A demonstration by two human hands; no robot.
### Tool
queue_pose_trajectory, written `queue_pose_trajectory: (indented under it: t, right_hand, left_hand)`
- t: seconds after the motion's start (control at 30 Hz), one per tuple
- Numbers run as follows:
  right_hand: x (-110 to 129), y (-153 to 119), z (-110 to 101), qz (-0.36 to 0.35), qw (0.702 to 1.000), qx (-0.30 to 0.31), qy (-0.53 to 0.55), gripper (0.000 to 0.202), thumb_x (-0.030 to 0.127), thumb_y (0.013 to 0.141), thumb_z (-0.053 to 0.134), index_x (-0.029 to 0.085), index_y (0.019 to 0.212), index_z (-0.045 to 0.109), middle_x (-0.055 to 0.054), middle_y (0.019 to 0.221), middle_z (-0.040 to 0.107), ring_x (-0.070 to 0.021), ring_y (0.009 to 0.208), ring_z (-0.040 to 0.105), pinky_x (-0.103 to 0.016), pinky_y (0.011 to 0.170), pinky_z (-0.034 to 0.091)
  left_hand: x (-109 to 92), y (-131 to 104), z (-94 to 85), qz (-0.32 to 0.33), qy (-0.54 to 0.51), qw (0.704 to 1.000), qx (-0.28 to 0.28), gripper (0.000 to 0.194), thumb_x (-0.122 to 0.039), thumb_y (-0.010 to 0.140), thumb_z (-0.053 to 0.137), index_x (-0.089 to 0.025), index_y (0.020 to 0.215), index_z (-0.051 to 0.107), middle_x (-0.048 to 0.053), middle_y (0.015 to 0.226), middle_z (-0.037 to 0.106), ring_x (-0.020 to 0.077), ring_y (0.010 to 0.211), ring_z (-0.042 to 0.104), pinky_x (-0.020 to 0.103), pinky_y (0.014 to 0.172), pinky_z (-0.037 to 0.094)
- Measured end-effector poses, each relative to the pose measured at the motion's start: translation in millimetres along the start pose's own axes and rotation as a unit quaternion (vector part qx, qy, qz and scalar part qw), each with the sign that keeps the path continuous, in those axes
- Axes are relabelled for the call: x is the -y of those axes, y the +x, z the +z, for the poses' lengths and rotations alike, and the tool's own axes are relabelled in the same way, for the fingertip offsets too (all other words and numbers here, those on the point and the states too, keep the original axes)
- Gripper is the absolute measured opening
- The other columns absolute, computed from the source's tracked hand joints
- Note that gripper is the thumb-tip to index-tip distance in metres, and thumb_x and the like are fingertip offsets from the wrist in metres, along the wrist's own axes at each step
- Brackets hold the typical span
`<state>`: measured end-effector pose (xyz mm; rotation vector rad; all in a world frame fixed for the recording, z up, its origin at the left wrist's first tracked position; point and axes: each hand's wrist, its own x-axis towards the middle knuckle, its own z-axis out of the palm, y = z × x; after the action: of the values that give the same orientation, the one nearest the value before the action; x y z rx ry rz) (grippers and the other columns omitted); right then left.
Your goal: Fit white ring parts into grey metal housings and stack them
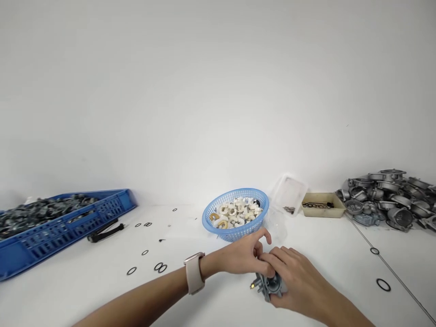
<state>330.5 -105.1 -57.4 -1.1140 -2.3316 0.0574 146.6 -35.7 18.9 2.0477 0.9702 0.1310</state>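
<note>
A grey metal carburetor body (273, 285) with a brass fitting on its left side is held just above the white table. My right hand (293, 277) wraps round it from the right, fingers over the top and thumb underneath. From the left, my left hand (243, 256) reaches over it, its thumb pressed on the part's upper face and its index finger raised and bent. The other left fingertips are partly hidden behind the hands. Close behind the hands is a blue plastic basket (235, 234) of white and yellowish float pieces (238, 212).
At left stands a blue crate (112, 206) full of dark metal parts, with a black strap-like piece (105, 233) beside it. Black rubber rings (131, 270) lie scattered. A beige tray (322, 212), a clear lid (289, 193), small pins (289, 210) and piled grey metal bowls (391, 200) are right.
</note>
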Motion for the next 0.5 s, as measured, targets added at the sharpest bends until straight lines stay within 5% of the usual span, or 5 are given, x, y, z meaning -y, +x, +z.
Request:
queue_pose_trajectory:
  t: [0.13,0.33,0.5]
  right_hand:
    - [1,-1,-3,0.05,0.996,0.022,0.065,0.031,0.014,0.066,0.068,0.022,0.095,0.06,-0.001,0.091,0.065,-0.0223,0.083,0.06,-0.032,0.071,0.047]
    - [2,2,-14,0.141,0.962,0.052,0.227,0.058,0.018,0.071,0.075,0.029,0.126,0.059,0.0,0.109,0.066,-0.0225,0.098,0.062,-0.033,0.085,0.049]
    - [3,6,-18,0.198,0.899,0.051,0.387,0.056,0.025,0.072,0.082,0.031,0.125,0.064,0.0,0.114,0.068,-0.0237,0.1,0.063,-0.033,0.087,0.05]
  left_hand:
    - [9,0,-0.2,0.006,-0.044,0.999,0.026,0.049,-0.032,0.073,0.077,-0.027,0.11,0.046,-0.008,0.072,0.059,0.0161,0.068,0.052,0.027,0.063,0.041]
    - [22,-17,-8.7,0.064,-0.062,0.996,0.027,0.038,-0.053,0.093,0.06,-0.028,0.119,0.048,-0.001,0.093,0.066,0.0208,0.089,0.057,0.034,0.081,0.043]
    - [33,-33,1.5,0.111,0.019,0.993,-0.041,0.062,-0.057,0.074,0.08,-0.027,0.12,0.052,0.003,0.109,0.065,0.0277,0.101,0.06,0.038,0.088,0.046]
